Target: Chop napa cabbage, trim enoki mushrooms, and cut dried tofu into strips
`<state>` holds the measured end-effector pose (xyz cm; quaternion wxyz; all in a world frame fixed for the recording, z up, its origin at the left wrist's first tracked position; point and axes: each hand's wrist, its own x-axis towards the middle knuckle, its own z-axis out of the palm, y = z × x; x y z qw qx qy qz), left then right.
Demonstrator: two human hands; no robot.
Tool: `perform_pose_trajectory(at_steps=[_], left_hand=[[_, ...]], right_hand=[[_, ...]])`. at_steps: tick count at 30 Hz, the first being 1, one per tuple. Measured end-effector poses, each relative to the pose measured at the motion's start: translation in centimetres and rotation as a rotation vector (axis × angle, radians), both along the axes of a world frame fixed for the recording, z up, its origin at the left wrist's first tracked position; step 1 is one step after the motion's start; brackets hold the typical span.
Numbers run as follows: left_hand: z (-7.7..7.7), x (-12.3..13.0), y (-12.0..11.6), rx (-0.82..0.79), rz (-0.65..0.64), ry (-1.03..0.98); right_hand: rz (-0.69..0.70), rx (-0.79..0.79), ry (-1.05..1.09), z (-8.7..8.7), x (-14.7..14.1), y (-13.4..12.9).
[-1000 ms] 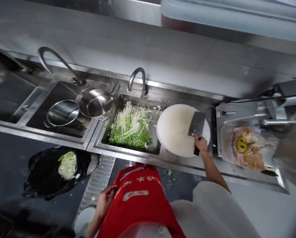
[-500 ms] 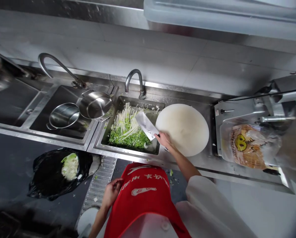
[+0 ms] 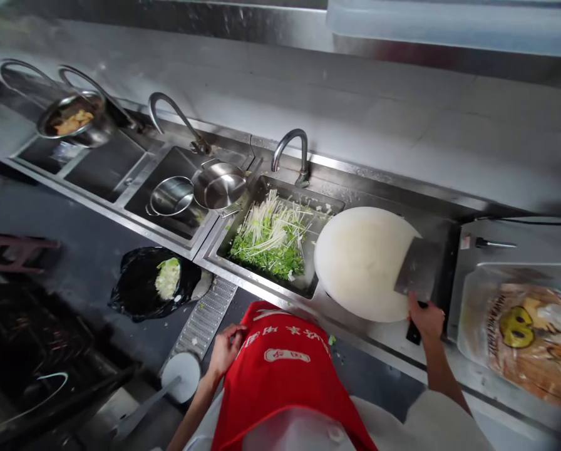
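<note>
My right hand (image 3: 427, 321) is wrapped round the black handle of a cleaver (image 3: 417, 268), whose wide blade lies over the right edge of the round white cutting board (image 3: 367, 260). Beside the red apron (image 3: 280, 363) is my left hand (image 3: 225, 349), its fingers curled against the apron's left edge; whether they pinch anything is hidden. Left of the board, a sink (image 3: 308, 288) holds chopped green leaves (image 3: 266, 254) under long white strips (image 3: 275, 219).
Two steel pots (image 3: 219, 185) sit by the neighbouring sink. A black bag (image 3: 133, 285) with pale scraps is below the counter edge. At the right is a clear tub (image 3: 471, 313) with a packaged item. Faucets (image 3: 303, 156) rise behind the sinks.
My right hand and the cleaver have moved right, from the sink's edge across to the board's far right side. The view has shifted right in the scene's left part, showing another pot. My left hand stays by the apron.
</note>
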<state>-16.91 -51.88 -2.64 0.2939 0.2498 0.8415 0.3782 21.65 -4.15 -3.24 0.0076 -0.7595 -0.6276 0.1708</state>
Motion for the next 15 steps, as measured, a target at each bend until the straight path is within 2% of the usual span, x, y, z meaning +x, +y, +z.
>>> perform_pose_trajectory(at_steps=[1,3,6,8,11,13,15], left_hand=[[0.4,-0.5,0.6,0.013,-0.035,0.033],[1.3,-2.5,2.4,0.077,-0.102,0.102],[3.1,-8.0,7.7,0.238,-0.144,0.248],[4.3,-12.6,13.4,0.350,-0.139,0.354],[5.7,-18.7,24.0,0.427,-0.164,0.385],[6.5,-21.3,31.3,0.347,-0.347,0.406],[7.2,-22.6,37.9,0.215,-0.544,0.492]], right_hand=[[0.016,-0.020,-0.028,-0.2,-0.6,-1.0],[0.093,-0.068,-0.066,-0.2,-3.9,-3.8],[0.314,-0.123,-0.063,0.5,-11.9,-8.7],[0.490,-0.193,-0.012,1.1,-17.5,-11.7],[0.624,-0.230,0.079,1.3,-24.7,-15.3],[0.675,-0.238,0.128,0.9,-28.4,-16.9],[0.690,-0.237,0.202,0.1,-31.4,-17.9]])
